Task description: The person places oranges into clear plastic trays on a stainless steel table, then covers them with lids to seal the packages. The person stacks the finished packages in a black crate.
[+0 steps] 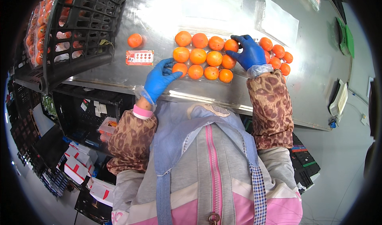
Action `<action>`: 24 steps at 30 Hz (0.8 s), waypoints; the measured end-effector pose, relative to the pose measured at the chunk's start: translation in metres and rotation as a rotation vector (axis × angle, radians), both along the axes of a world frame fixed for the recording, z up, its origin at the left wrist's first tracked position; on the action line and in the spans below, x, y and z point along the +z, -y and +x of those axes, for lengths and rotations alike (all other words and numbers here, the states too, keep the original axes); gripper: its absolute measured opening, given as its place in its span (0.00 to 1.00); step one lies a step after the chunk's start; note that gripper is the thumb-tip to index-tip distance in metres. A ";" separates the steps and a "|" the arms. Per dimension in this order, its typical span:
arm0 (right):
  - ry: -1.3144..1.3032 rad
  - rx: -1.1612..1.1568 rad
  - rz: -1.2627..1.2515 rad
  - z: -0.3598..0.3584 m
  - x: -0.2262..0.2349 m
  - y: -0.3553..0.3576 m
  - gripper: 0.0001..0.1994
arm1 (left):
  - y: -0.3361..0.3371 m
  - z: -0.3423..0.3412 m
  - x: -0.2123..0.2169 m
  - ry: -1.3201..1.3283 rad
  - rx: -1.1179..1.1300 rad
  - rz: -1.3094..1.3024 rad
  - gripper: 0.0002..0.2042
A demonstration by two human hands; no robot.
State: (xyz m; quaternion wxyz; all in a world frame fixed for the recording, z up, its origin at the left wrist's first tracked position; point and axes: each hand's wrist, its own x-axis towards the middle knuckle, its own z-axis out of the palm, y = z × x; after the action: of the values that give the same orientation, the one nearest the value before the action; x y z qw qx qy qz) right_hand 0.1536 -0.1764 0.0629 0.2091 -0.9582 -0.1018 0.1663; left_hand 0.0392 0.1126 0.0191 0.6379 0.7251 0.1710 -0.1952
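Note:
Rows of orange persimmons (197, 56) sit close together on the steel table in front of me, with clear plastic showing between and under them. My left hand (160, 80), in a blue glove, is at the near left corner, its thumb and fingers around a corner persimmon (180, 69). At the far right corner, my blue-gloved right hand (251, 53) has its thumb and fingers on either side of another persimmon (230, 45). Part of that fruit is covered by the fingers. A single persimmon (135, 40) lies apart on the left, above a red and white printed card (139, 57).
Another group of persimmons (278, 51) lies beside my right wrist. Clear plastic sheets or trays (278, 20) rest farther back. A black crate (79, 34) of packed fruit stands at the left. Below the table edge are a black bin (89, 109) and white boxes (77, 167).

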 end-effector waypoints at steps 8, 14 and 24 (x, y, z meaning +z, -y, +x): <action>-0.062 -0.225 0.342 -0.020 0.038 -0.004 0.25 | 0.025 -0.001 0.071 0.471 -0.010 0.449 0.31; -0.353 -0.013 0.583 -0.083 0.049 -0.041 0.28 | 0.060 0.000 0.094 0.564 -0.385 0.370 0.28; 0.384 0.271 0.138 -0.096 0.011 -0.035 0.22 | 0.012 -0.025 0.070 0.112 0.168 -0.196 0.26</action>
State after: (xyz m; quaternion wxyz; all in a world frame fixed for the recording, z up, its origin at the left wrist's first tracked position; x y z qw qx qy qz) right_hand 0.0576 -0.1409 0.0735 0.2267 -0.9333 -0.2785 0.0002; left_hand 0.0145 0.1006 0.0895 0.7284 0.6520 0.1755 -0.1161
